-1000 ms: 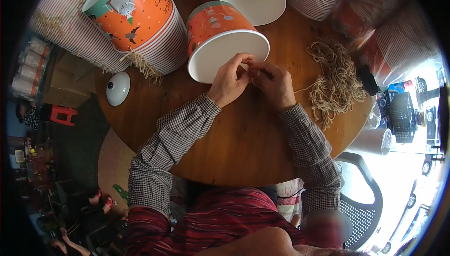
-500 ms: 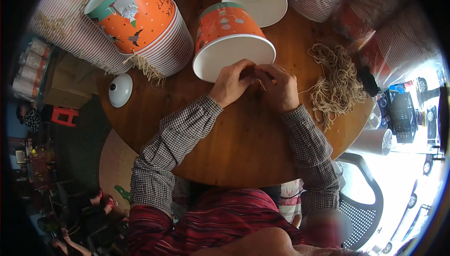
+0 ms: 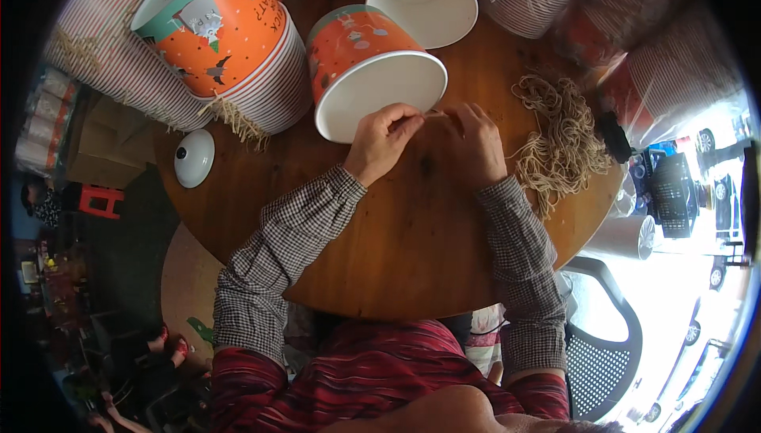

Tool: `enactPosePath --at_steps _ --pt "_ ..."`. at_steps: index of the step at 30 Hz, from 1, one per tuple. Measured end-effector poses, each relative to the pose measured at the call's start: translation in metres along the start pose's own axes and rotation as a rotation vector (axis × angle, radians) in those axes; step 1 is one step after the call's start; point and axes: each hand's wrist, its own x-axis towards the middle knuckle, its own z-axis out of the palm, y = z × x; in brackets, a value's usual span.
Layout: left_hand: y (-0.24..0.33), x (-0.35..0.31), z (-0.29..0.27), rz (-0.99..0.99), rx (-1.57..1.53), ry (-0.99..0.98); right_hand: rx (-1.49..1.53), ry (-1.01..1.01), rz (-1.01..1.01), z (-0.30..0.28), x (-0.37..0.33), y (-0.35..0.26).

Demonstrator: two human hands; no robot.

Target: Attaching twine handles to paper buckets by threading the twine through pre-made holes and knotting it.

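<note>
Above the middle of the round wooden table [image 3: 380, 250], my left hand [image 3: 382, 143] and my right hand [image 3: 479, 146] face each other. Both are closed in a pinch, with a short piece of thin cord [image 3: 434, 113] stretched between the fingertips. Just beyond them an orange and green paper bucket [image 3: 353, 46] lies tilted, its white mouth toward me. My left fingers are in front of its rim; whether they touch it I cannot tell. A loose heap of beige cord [image 3: 564, 147] lies right of my right hand.
Nested bucket stacks [image 3: 230, 36] with cord tufts stand at the far left, beside a white lid [image 3: 194, 158] with a dark knob. Another open bucket [image 3: 424, 5] lies at the back. Plastic-wrapped stacks [image 3: 674, 76] crowd the far right. A grey chair [image 3: 606, 330] is at the right.
My hands have moved slightly apart, and the cord between them now shows as a short span. The whole view has shifted a little, moving the table things left in the picture.
</note>
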Motion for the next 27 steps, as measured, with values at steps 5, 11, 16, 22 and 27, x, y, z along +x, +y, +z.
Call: enactPosePath --at_steps 5,11,16,22,27 --pt "-0.002 0.002 -0.007 -0.102 -0.147 0.022 0.012 -0.075 0.099 -0.002 0.0 -0.001" --pt "0.015 0.001 -0.006 -0.259 -0.343 -0.041 -0.113 -0.164 0.041 0.003 -0.006 -0.005" --pt "-0.003 0.001 0.001 -0.001 -0.164 -0.097 -0.14 -0.23 -0.064 0.009 -0.014 -0.002" --pt "-0.001 0.001 -0.003 -0.043 -0.196 -0.042 0.699 -0.592 0.574 -0.009 -0.011 -0.023" --pt "-0.001 -0.002 -0.005 0.001 -0.008 0.031 0.667 -0.604 0.45 -0.011 -0.013 -0.017"
